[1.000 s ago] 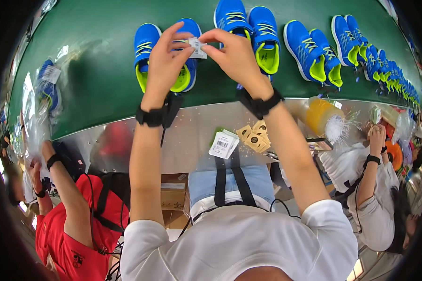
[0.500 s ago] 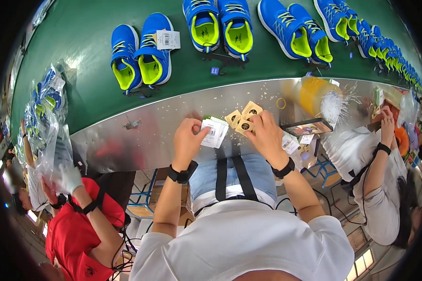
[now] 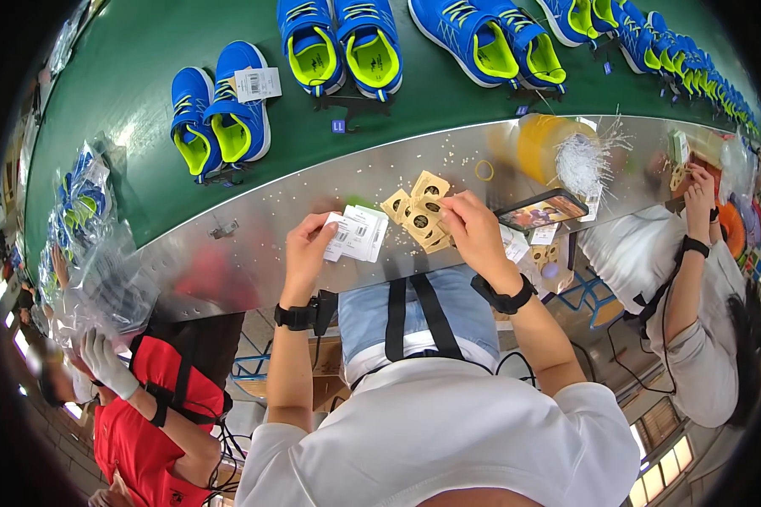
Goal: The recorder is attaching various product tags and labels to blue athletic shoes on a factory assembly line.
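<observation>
Your right hand (image 3: 484, 239) works beside a clutter: a black-framed smartphone with a lit screen (image 3: 543, 209) lies just past your knuckles, and behind it sits a yellow cylinder (image 3: 539, 150) bristling with thin white strands (image 3: 585, 160). A thin yellow ring (image 3: 484, 171) rests near them on the metal ledge (image 3: 338, 186) of the green desk (image 3: 144, 93). Across the desk stand pairs of blue shoes with lime-green linings (image 3: 338, 55), running off to the right. At the left is a crumpled clear plastic bag (image 3: 118, 275), near a co-worker's white-gloved hand (image 3: 108, 365).

Your left hand (image 3: 306, 253) has its thumb and index finger pinched on the edge of the fanned white paper tags (image 3: 362, 232), which lie on the ledge in front of you. Your right thumb and index finger touch the pile of tan card tags (image 3: 421, 213) just beside them; you cannot tell here whether they grip one. Pale specks dot the smooth, shiny metal around the pile. The shoes have textured uppers and greenish laces.

The white tags carry barcodes and print too fine to read, as does the rectangular white tag (image 3: 258, 84) on the leftmost pair. The tan ones bear dark round emblems; a small purple-blue square label (image 3: 338, 126) shows pale marks.
</observation>
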Demonstrator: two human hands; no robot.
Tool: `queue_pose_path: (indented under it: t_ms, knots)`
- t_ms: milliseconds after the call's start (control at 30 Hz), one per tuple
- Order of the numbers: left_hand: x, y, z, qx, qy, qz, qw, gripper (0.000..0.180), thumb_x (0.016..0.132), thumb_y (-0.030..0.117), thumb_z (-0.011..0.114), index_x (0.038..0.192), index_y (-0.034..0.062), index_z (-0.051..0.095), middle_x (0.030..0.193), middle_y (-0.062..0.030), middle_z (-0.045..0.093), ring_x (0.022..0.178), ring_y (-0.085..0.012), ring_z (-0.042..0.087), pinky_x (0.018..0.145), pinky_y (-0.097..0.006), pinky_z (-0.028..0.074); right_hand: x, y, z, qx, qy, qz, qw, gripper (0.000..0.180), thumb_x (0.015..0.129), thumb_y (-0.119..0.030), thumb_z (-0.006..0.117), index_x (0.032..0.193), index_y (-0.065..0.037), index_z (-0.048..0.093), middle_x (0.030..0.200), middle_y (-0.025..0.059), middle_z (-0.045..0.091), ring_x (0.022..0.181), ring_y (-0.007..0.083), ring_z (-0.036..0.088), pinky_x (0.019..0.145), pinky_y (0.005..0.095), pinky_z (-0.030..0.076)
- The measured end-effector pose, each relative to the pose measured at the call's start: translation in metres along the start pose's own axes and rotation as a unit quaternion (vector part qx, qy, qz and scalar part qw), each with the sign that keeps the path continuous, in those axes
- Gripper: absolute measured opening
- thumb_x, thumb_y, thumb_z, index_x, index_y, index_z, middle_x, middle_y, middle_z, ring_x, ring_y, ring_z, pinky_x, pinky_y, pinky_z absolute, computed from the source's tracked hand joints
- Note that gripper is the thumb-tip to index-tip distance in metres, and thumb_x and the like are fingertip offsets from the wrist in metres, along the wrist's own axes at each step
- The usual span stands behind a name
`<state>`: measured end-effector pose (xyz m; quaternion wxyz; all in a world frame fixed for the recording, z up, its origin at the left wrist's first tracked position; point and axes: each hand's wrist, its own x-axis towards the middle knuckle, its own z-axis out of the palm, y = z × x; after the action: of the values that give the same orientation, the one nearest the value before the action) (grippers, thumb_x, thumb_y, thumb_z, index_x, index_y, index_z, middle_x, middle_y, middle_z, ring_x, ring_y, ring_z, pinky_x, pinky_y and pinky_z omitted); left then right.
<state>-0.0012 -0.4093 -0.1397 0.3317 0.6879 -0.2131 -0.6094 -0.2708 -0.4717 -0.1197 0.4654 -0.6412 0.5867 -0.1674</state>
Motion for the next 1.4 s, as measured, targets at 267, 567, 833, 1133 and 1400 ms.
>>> queue_pose_path:
  t_ms: [267, 567, 833, 1133, 1400]
  knots:
    - [-0.017, 0.022, 0.001, -0.02, 0.013, -0.005, 1.0, 0.007, 0.082, 0.0, 0.064, 0.089, -0.0016, 0.065, 0.091, -0.0048, 0.064, 0.083, -0.0097, 0.059, 0.076, -0.023, 0.047, -0.01, -0.015, -0.003, 0.123, -0.026, 0.063, 0.99, 0.013, 0.084, -0.007, 0.062, 0.096, -0.001, 0.062, 0.081, 0.0102, 0.062, 0.067, 0.0187, 0.062, 0.06, 0.0287, 0.048]
    - [-0.017, 0.042, 0.067, -0.169, -0.123, -0.042, 0.977, 0.015, 0.08, -0.003, 0.066, 0.096, -0.0024, 0.066, 0.104, -0.0093, 0.064, 0.09, -0.0147, 0.06, 0.082, -0.027, 0.048, -0.013, -0.042, -0.008, 0.182, -0.012, -0.034, 0.983, 0.02, 0.085, -0.004, 0.058, 0.104, -0.002, 0.064, 0.086, 0.0115, 0.063, 0.072, 0.0252, 0.061, 0.064, 0.0312, 0.048]
    - [-0.004, 0.083, 0.125, -0.21, -0.179, -0.006, 0.961, 0.018, 0.08, -0.006, 0.066, 0.097, -0.0015, 0.063, 0.09, -0.0077, 0.065, 0.084, -0.0124, 0.062, 0.079, -0.025, 0.05, -0.006, -0.053, -0.095, 0.035, 0.114, -0.16, 0.98, 0.016, 0.081, -0.001, 0.063, 0.097, -0.002, 0.066, 0.089, 0.0116, 0.064, 0.076, 0.0245, 0.062, 0.064, 0.0311, 0.049]
    - [0.012, 0.118, 0.15, -0.036, -0.268, 0.158, 0.95, 0.011, 0.079, -0.003, 0.066, 0.091, -0.0028, 0.064, 0.088, -0.0039, 0.061, 0.082, -0.0105, 0.059, 0.075, -0.023, 0.048, 0.036, -0.066, -0.24, -0.186, 0.288, -0.134, 0.93, 0.017, 0.08, -0.001, 0.062, 0.096, -0.003, 0.066, 0.086, 0.0093, 0.064, 0.076, 0.0213, 0.059, 0.069, 0.029, 0.047]
    - [0.031, 0.102, 0.168, -0.003, -0.307, 0.132, 0.943, 0.012, 0.08, 0.0, 0.067, 0.091, -0.0027, 0.065, 0.088, -0.0034, 0.063, 0.081, -0.0103, 0.06, 0.076, -0.024, 0.049, 0.11, -0.064, -0.193, -0.506, 0.03, -0.198, 0.839, 0.008, 0.073, -0.017, 0.069, 0.078, -0.01, 0.068, 0.079, 0.0015, 0.063, 0.076, 0.021, 0.057, 0.07, 0.0351, 0.041]
